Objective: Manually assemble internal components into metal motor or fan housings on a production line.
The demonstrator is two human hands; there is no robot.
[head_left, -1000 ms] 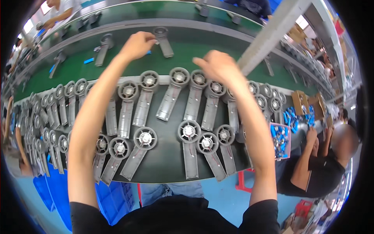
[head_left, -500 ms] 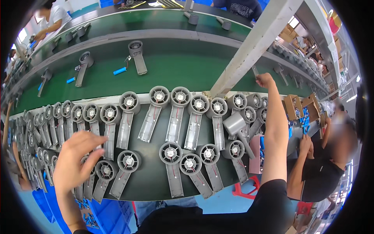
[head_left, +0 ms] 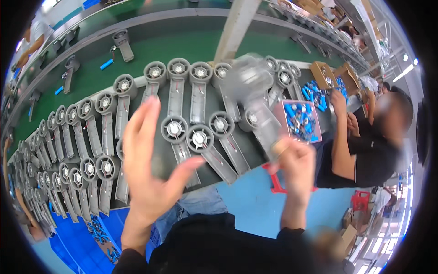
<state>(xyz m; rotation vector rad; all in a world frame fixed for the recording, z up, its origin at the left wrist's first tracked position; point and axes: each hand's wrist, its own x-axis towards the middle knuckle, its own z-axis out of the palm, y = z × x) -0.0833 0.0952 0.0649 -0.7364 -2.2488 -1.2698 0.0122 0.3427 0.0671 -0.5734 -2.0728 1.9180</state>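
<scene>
Right hand (head_left: 295, 165) at 4 o'clock, fingers clamped on handle end of grey fan housing (head_left: 253, 98), motion-blurred, lifted above bench (head_left: 150, 150). Left hand (head_left: 148, 164) at 7 o'clock, spread wide, holding nothing, hovering over rows of housings (head_left: 86, 137). Pink tray of blue parts (head_left: 299, 121) at 3 o'clock, beside co-worker's arm (head_left: 340, 137).

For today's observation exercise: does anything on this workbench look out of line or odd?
Mostly orderly: grey plastic fan housings lie in rows. One housing, blurred, is raised above them in the right hand; the left hand is open, empty.
</scene>
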